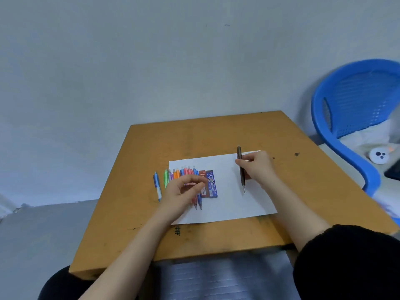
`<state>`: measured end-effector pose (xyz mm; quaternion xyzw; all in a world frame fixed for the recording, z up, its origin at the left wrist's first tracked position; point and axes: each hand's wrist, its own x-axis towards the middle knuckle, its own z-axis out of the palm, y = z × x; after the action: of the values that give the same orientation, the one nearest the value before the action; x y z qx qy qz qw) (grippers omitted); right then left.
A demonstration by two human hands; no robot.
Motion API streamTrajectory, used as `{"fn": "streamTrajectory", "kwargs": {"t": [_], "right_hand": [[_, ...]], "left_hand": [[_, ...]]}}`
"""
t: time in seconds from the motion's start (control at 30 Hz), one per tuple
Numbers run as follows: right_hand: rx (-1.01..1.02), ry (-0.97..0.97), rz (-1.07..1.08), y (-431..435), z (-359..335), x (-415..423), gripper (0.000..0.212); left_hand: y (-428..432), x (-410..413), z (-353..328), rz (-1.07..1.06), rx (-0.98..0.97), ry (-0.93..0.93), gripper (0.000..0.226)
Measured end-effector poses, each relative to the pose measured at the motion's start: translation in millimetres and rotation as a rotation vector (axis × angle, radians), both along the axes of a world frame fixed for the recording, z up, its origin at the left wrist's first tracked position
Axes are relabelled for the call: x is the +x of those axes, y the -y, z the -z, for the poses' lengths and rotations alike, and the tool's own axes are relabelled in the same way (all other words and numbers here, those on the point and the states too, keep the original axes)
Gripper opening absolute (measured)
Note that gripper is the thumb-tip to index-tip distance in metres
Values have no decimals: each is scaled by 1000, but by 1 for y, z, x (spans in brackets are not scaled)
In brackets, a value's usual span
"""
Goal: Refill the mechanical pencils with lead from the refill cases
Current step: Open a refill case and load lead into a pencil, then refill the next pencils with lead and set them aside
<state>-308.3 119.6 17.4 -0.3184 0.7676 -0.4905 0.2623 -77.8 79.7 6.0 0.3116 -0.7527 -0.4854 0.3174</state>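
A dark brown pencil, gripped by the right hand, sits over the right end of the paper sheet, tip toward the table's near edge. Coloured pencils lie side by side at the sheet's left end, with a red refill case and a blue refill case flat just right of them. A blue-and-white pencil lies off the sheet's left edge.

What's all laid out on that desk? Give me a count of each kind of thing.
Coloured pencils in the row: about 8 (the left hand covers part of it)
Blue-and-white pencil beside the paper: 1
Dark pencil, held by the right hand: 1
Refill cases: 2
Sheet of paper: 1
Total: about 13
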Motion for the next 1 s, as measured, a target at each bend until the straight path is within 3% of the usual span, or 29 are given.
{"fn": "streamTrajectory", "kwargs": {"t": [0.1, 0.17, 0.23, 0.33, 0.67, 1.0], "right_hand": [[57, -202, 3, -5, 1, -1, 20], [98, -303, -11, -7, 1, 0, 22], [151, -372, -28, -9, 4, 2, 23], [204, -431, -56, -13, 9, 4, 25], [180, -467, -220, -34, 10, 4, 48], [164, -545, -147, -42, 21, -10, 38]], "left_hand": [[15, 11, 2, -65, -333, 216, 17], [23, 20, 3, -70, -472, 487, 62], [25, 28, 4, -72, -478, 774, 106], [24, 35, 13, -62, -378, 934, 133], [16, 23, 22, -4, -443, 883, 129], [8, 16, 30, -45, -517, 804, 118]]}}
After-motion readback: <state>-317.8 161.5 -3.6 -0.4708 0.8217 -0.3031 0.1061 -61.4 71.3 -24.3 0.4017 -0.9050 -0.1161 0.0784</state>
